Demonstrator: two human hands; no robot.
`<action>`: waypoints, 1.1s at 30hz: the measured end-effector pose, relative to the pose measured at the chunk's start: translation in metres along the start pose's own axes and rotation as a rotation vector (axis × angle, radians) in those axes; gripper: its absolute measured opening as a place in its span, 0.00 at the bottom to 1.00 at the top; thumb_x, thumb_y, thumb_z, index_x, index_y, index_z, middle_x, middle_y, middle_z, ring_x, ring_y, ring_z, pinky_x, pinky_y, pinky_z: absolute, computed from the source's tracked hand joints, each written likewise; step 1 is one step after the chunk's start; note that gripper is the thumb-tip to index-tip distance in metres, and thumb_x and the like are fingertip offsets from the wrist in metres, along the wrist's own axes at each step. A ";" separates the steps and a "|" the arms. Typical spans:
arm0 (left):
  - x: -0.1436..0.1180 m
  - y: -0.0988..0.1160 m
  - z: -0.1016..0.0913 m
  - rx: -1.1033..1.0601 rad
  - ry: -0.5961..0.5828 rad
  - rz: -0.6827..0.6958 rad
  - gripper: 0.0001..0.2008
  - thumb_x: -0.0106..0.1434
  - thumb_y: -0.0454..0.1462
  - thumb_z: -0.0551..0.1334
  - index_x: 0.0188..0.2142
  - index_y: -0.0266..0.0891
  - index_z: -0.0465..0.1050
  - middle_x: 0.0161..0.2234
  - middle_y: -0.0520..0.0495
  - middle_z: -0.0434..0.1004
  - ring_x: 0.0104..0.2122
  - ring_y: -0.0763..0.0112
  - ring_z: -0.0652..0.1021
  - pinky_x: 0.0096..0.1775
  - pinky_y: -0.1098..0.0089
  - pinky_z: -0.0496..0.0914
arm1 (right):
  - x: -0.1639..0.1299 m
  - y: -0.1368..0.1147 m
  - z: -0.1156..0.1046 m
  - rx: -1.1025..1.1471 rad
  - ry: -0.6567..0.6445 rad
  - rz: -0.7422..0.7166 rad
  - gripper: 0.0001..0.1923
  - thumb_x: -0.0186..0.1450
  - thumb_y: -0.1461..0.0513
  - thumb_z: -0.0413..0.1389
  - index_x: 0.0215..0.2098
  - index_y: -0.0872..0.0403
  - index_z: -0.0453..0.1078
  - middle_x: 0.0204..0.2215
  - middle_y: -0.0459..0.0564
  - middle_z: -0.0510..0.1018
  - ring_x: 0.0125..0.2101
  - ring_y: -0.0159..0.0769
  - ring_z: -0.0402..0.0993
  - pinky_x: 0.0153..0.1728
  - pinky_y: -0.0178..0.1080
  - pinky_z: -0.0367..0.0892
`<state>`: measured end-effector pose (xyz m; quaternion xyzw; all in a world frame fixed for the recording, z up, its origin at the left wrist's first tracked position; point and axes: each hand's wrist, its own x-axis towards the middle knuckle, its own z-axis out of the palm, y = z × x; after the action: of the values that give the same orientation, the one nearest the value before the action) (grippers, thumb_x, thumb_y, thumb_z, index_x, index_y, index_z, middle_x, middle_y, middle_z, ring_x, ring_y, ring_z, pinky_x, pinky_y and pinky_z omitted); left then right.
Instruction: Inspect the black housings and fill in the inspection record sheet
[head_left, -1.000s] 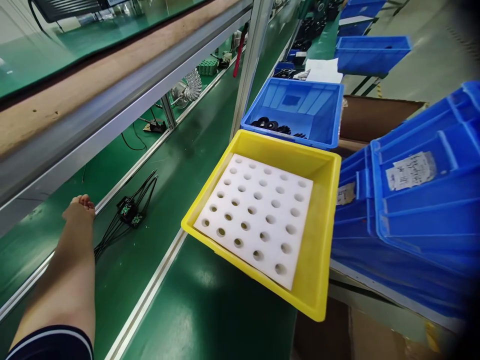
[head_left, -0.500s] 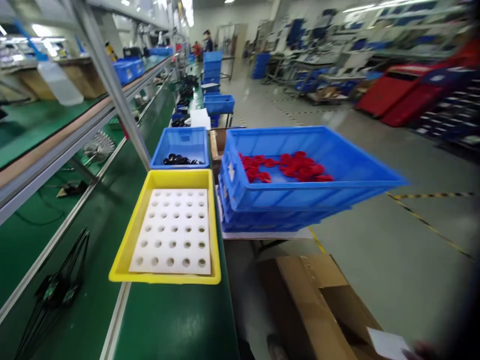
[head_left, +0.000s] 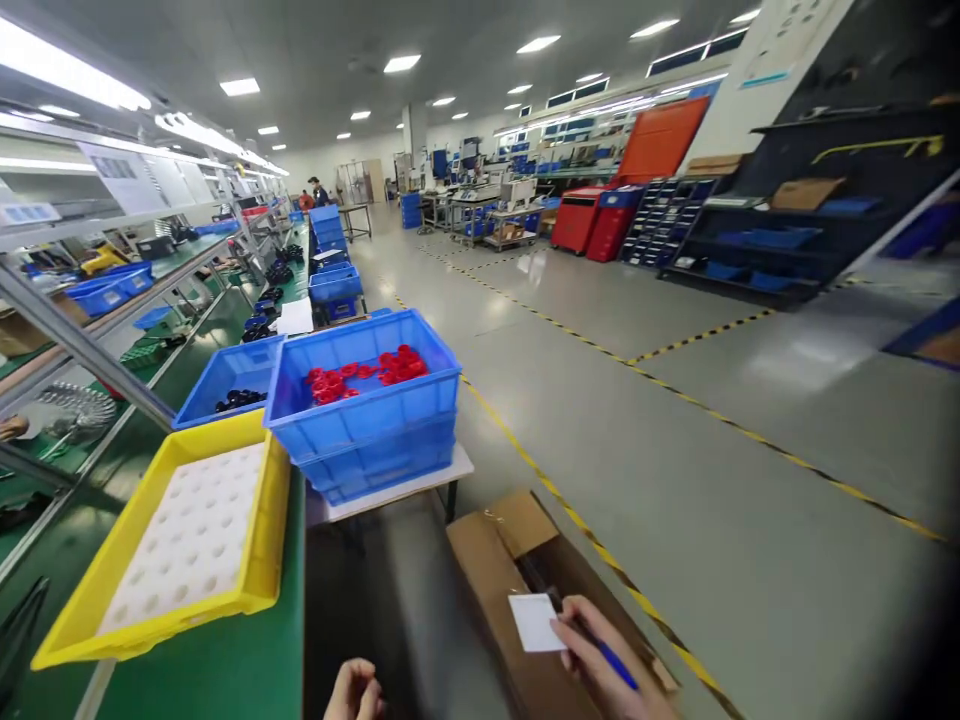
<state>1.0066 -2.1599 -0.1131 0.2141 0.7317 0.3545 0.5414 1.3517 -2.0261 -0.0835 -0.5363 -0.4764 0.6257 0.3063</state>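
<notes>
In the head view, my right hand (head_left: 596,655) is closed on a small white card (head_left: 535,622), pinched between thumb and fingers. A blue pen (head_left: 618,667) lies across the same hand. Both are above an open cardboard box (head_left: 484,570) on the floor. My left hand (head_left: 354,690) is at the bottom edge, fingers curled together, with nothing seen in it. It is beside the green bench (head_left: 289,620), apart from everything. A yellow tray (head_left: 274,540) on the bench holds a white foam sheet (head_left: 196,520) with rows of round holes.
Stacked blue crates (head_left: 367,435), the top one holding red parts (head_left: 401,365), stand on a small table (head_left: 450,470) beyond the box. Another blue bin (head_left: 199,390) holds black parts (head_left: 238,400). A metal bench frame (head_left: 82,335) rises at left. Yellow-black tape (head_left: 517,445) marks the floor.
The view has swung right and up, so the bench and tray sit further left. My right hand with the white card has come fully into view, and my left hand now shows.
</notes>
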 end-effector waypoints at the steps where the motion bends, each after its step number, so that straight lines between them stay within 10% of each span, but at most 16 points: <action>1: -0.006 -0.001 0.052 -0.013 -0.016 0.042 0.35 0.44 0.69 0.61 0.39 0.48 0.70 0.37 0.43 0.73 0.43 0.54 0.78 0.47 0.50 0.72 | -0.012 0.006 -0.027 0.027 -0.019 0.012 0.17 0.61 0.45 0.57 0.30 0.48 0.61 0.21 0.44 0.70 0.25 0.38 0.66 0.28 0.38 0.61; 6: -0.044 0.010 0.296 -0.077 -0.231 0.052 0.37 0.33 0.74 0.58 0.35 0.55 0.69 0.40 0.39 0.74 0.34 0.51 0.81 0.35 0.52 0.72 | -0.057 0.031 -0.149 0.117 -0.076 0.008 0.16 0.63 0.46 0.57 0.33 0.47 0.60 0.23 0.42 0.67 0.26 0.37 0.65 0.29 0.38 0.61; 9: -0.070 0.021 0.389 -0.097 -0.378 0.063 0.37 0.38 0.72 0.60 0.39 0.52 0.71 0.37 0.39 0.76 0.30 0.56 0.80 0.29 0.57 0.71 | -0.070 0.034 -0.198 0.153 -0.114 0.014 0.18 0.63 0.46 0.57 0.33 0.48 0.59 0.24 0.41 0.65 0.24 0.35 0.65 0.27 0.37 0.61; 18: -0.033 0.072 0.451 -0.016 -0.515 0.038 0.30 0.48 0.52 0.69 0.44 0.33 0.71 0.34 0.41 0.79 0.29 0.65 0.77 0.35 0.65 0.70 | -0.035 0.032 -0.256 0.199 -0.040 0.002 0.20 0.63 0.48 0.58 0.35 0.51 0.55 0.21 0.39 0.69 0.21 0.32 0.68 0.25 0.34 0.62; 24: 0.003 0.118 0.490 -0.034 -0.397 0.014 0.25 0.50 0.48 0.69 0.42 0.33 0.72 0.33 0.47 0.78 0.29 0.71 0.76 0.36 0.69 0.70 | 0.009 0.031 -0.305 0.209 0.028 0.048 0.19 0.67 0.46 0.52 0.36 0.50 0.53 0.28 0.42 0.72 0.25 0.32 0.73 0.26 0.33 0.65; 33: 0.039 0.139 0.626 -0.349 0.208 -0.060 0.25 0.46 0.48 0.72 0.38 0.35 0.73 0.29 0.51 0.76 0.28 0.75 0.74 0.36 0.72 0.70 | 0.162 0.050 -0.505 -0.312 -0.329 -0.047 0.16 0.70 0.48 0.44 0.34 0.51 0.54 0.22 0.42 0.69 0.23 0.34 0.70 0.27 0.36 0.66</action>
<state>1.5754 -1.8617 -0.1355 0.0575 0.7171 0.4799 0.5022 1.8063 -1.7640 -0.1766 -0.4569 -0.6233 0.6161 0.1524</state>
